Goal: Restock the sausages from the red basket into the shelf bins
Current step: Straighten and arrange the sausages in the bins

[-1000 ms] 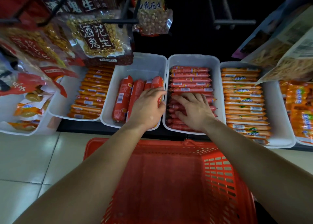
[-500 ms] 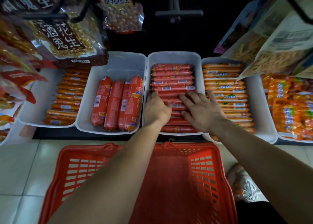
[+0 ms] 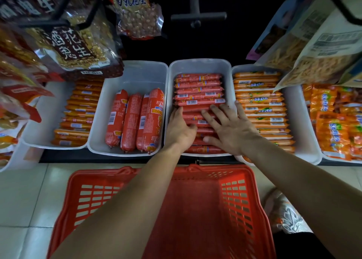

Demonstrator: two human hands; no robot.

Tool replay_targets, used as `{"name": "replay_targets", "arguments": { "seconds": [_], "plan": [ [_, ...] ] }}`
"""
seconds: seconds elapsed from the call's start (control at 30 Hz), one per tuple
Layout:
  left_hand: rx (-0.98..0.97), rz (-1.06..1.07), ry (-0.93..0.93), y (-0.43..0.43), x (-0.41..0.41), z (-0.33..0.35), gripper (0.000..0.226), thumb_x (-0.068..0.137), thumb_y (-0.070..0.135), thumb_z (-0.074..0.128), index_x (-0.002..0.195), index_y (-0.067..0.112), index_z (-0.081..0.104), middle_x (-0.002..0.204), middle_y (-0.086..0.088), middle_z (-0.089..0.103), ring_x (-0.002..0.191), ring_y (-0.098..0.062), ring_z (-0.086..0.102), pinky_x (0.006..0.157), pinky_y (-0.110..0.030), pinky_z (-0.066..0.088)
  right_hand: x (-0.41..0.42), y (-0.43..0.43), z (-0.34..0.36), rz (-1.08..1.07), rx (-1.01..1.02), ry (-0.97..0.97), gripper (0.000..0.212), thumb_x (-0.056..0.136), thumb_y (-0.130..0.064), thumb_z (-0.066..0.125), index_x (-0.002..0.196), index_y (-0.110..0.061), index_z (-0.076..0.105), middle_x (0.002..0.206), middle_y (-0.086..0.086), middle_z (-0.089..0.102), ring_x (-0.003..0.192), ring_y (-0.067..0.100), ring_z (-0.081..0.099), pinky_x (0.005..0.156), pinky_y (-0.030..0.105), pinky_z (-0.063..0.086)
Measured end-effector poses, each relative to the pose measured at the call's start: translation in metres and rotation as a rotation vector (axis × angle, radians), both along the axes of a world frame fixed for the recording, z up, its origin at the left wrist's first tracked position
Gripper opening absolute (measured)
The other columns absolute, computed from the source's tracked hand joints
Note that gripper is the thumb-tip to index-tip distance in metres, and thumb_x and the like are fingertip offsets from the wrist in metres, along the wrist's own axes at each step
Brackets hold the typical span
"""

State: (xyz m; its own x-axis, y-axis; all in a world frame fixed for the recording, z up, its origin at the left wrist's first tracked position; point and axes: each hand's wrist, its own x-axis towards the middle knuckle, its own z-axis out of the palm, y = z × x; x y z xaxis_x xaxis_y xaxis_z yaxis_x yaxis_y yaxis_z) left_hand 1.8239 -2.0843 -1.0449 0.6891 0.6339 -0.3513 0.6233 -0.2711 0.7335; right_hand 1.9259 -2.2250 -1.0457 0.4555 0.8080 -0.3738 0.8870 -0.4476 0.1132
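Head view: both hands are in the middle white bin (image 3: 197, 63) of thin red sausages (image 3: 198, 94), which lie crosswise in a stacked row. The left hand (image 3: 181, 130) is at the bin's left side, fingers bent down onto the sausages; can't tell if it grips one. The right hand (image 3: 229, 129) lies flat on the row with its fingers (image 3: 208, 117) spread and straight, the little finger near the bin's right wall. The red basket (image 3: 92, 198) sits on the tiled floor just in front of the shelf, under both forearms. The bin to the left holds fat red sausages (image 3: 133, 121), and the bin to the right holds orange sausages (image 3: 258, 102). Peanut bags (image 3: 78, 47) hang above left.
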Motion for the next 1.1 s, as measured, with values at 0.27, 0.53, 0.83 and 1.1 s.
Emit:
{"name": "replay_targets", "arguments": {
  "seconds": [0.27,0.53,0.83,1.1],
  "plan": [
    [-0.023,-0.001,-0.024,0.001,-0.015,0.012,0.044,0.094,0.023,0.06,0.136,0.025,0.047,0.125,0.01,0.055,0.11,-0.011,0.057,0.099,-0.029,0.045,-0.005,0.011,0.006,-0.015,-0.038,-0.004,0.086,0.09,-0.076,0.012,0.154,-0.03,-0.021,0.166,0.007,0.0,0.152,0.031,0.001,0.118,0.061,-0.009],
    [-0.063,-0.007,-0.013,0.011,-0.006,0.012,0.033,0.097,0.026,0.055,0.13,0.03,0.053,0.114,0.006,0.064,0.095,-0.013,0.062,0.08,-0.025,0.046,0.017,0.038,0.006,-0.072,0.148,0.091,0.07,0.098,-0.062,0.015,0.159,-0.026,0.009,0.165,0.003,0.01,0.151,0.026,0.01,0.122,0.05,-0.005],
    [-0.015,0.131,-0.077,0.034,0.064,0.001,0.051,0.092,0.023,0.061,0.139,0.026,0.043,0.113,0.003,0.063,0.09,-0.019,0.064,0.086,-0.031,0.051,0.045,0.067,-0.008,-0.231,0.164,0.147,0.077,0.098,-0.059,0.027,0.159,-0.023,-0.004,0.167,0.006,-0.007,0.153,0.025,-0.001,0.124,0.042,0.003],
    [0.034,0.094,-0.119,0.044,0.068,-0.011,0.046,0.087,0.022,0.067,0.13,0.026,0.053,0.114,0.008,0.062,0.098,-0.013,0.061,0.084,-0.023,0.043,0.055,0.075,-0.005,-0.124,0.232,-0.033,0.074,0.096,-0.057,0.031,0.156,-0.016,0.02,0.16,0.01,0.022,0.149,0.029,0.017,0.123,0.048,-0.003]
  ]
}}
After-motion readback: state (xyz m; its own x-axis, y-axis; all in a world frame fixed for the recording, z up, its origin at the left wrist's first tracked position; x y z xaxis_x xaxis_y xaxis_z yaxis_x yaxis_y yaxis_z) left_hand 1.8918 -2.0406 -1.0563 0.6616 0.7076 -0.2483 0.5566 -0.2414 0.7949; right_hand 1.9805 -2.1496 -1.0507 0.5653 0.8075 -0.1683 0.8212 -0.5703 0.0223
